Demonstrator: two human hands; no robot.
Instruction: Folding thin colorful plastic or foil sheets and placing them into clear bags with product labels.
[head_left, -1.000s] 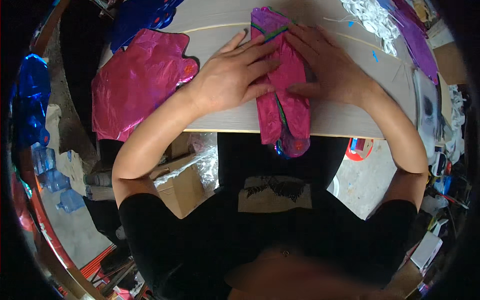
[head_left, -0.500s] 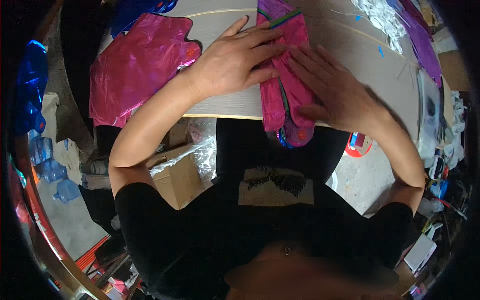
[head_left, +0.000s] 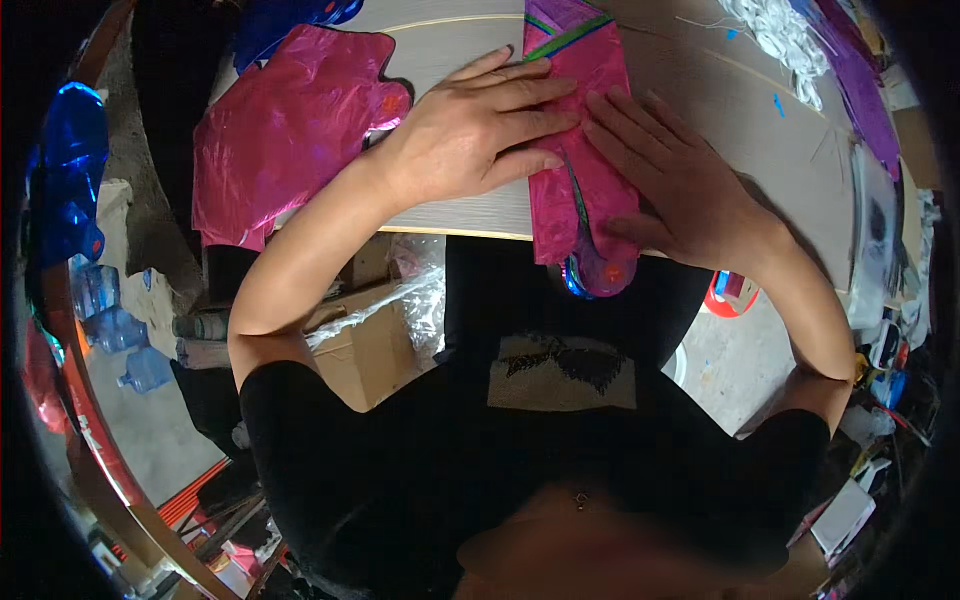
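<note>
A folded piece of shiny magenta foil (head_left: pixel 600 62) lies lengthwise on the table, with green and blue stripes crossing its far end. Its near end, rounded and marked with a small red spot, hangs past the table's front edge. My left hand (head_left: pixel 478 132) rests on its left side, fingers stretched out and pointing right. From the right, my right hand (head_left: pixel 680 185) lies flat on the foil with fingers extended. Both hands press on the surface and grasp nothing. To the left, another magenta foil piece (head_left: pixel 290 130) with a wavy edge lies partly behind my left forearm.
Blue foil (head_left: pixel 290 25) sits at the far left of the table (head_left: pixel 460 215). White strips (head_left: pixel 775 40) and purple foil (head_left: pixel 850 80) lie at the far right, with a clear plastic packet (head_left: pixel 875 220) nearer. Below are a cardboard box (head_left: pixel 370 350) and water bottles (head_left: pixel 120 330).
The whole view has shifted slightly to the right. The stripes at the foil's far end show more fully now. Both hands stay flat on the folded foil, nearly in the same places.
</note>
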